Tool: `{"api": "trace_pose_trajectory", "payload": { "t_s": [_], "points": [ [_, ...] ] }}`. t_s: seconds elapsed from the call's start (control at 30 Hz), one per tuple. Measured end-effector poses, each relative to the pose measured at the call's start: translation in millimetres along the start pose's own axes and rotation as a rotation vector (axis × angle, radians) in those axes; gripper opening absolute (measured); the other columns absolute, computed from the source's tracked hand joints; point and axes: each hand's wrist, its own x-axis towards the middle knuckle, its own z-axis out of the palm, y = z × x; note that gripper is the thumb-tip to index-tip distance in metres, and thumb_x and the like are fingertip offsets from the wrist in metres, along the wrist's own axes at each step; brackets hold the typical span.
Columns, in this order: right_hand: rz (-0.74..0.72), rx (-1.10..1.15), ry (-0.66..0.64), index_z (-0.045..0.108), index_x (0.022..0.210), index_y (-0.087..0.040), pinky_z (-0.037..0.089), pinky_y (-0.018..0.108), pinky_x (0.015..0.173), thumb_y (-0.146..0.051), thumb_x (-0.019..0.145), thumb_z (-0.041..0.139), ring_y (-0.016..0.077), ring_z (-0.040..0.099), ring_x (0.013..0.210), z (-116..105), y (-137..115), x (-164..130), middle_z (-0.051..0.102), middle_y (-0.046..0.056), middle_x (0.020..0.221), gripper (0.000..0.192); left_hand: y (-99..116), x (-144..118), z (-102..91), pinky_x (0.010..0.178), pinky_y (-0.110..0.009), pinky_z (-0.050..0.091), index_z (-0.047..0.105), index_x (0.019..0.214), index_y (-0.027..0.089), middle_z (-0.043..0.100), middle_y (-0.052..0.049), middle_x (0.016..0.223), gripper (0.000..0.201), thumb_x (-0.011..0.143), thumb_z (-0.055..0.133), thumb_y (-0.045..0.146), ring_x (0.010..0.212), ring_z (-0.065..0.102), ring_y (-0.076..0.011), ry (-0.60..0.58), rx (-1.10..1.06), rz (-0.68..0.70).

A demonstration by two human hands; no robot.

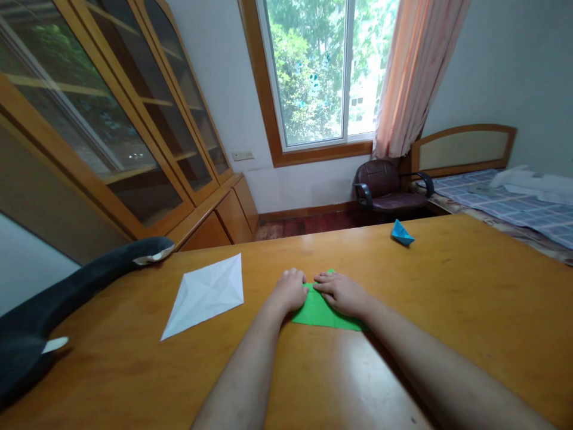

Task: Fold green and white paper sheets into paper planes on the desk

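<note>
Both hands are pressing flat on the green paper (319,312) at the frame's centre: the left hand (290,290) is curling loosely, the right hand (341,292) is lying open, neither gripping. Keeping fingertips firm along the fold is making creases sharper.

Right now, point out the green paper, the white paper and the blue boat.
green paper (319,313): head view, bare near part below the hands.
white paper (206,294): head view, middle of the creased sheet.
blue boat (401,233): head view, its folded hull.
</note>
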Motion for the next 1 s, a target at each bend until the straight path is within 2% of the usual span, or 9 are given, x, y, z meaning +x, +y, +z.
{"api": "trace_pose_trajectory", "payload": {
  "t_s": [0.27, 0.47, 0.7, 0.83, 1.0],
  "points": [
    [0.018, 0.008, 0.01, 0.065, 0.123, -0.019, 0.039, 0.044, 0.108, -0.021, 0.089, 0.048, 0.0244, 0.057, 0.121, -0.2, -1.2, 0.4, 0.062, 0.011, 0.129, 0.038, 1.9, 0.7, 1.1, 0.087, -0.032, 0.044, 0.061, 0.094, 0.019, 0.065, -0.008, 0.103, 0.016, 0.084, 0.058, 0.032, 0.099, 0.057, -0.023, 0.015, -0.033, -0.023],
    [0.028, 0.009, 0.006, 0.065, 0.124, -0.019, 0.038, 0.045, 0.109, -0.022, 0.089, 0.047, 0.0252, 0.055, 0.122, -0.3, -2.5, 0.1, 0.062, 0.011, 0.13, 0.039, 1.9, 1.1, 4.6, 0.091, -0.029, 0.045, 0.064, 0.107, 0.017, 0.068, -0.008, 0.111, 0.028, 0.081, 0.061, 0.027, 0.103, 0.061, -0.0214, 0.054, -0.132, -0.029],
    [0.027, -0.01, 0.003, 0.066, 0.123, -0.02, 0.038, 0.042, 0.108, -0.022, 0.089, 0.046, 0.0238, 0.056, 0.121, -2.9, -4.3, 0.4, 0.061, 0.009, 0.131, 0.039, 6.9, -2.5, 2.8, 0.089, -0.029, 0.047, 0.073, 0.101, 0.021, 0.073, -0.006, 0.106, 0.025, 0.081, 0.062, 0.031, 0.1, 0.065, -0.0214, 0.033, -0.17, -0.165],
    [0.03, -0.009, 0.008, 0.065, 0.123, -0.021, 0.039, 0.043, 0.108, -0.022, 0.089, 0.047, 0.0239, 0.056, 0.121, -0.8, -2.8, 0.7, 0.062, 0.009, 0.13, 0.039, 8.7, -5.1, 0.9, 0.085, -0.027, 0.048, 0.075, 0.1, 0.023, 0.074, -0.005, 0.104, 0.025, 0.082, 0.059, 0.029, 0.096, 0.066, -0.0198, 0.028, -0.182, -0.136],
    [0.034, -0.002, 0.016, 0.066, 0.123, -0.02, 0.038, 0.043, 0.108, -0.02, 0.088, 0.047, 0.0237, 0.056, 0.121, 3.0, -0.2, 0.5, 0.062, 0.009, 0.13, 0.04, 15.9, -7.8, -3.5, 0.083, -0.03, 0.048, 0.075, 0.099, 0.024, 0.074, -0.009, 0.102, 0.027, 0.084, 0.054, 0.032, 0.095, 0.067, -0.0225, -0.006, -0.082, -0.1]
  ]
}}
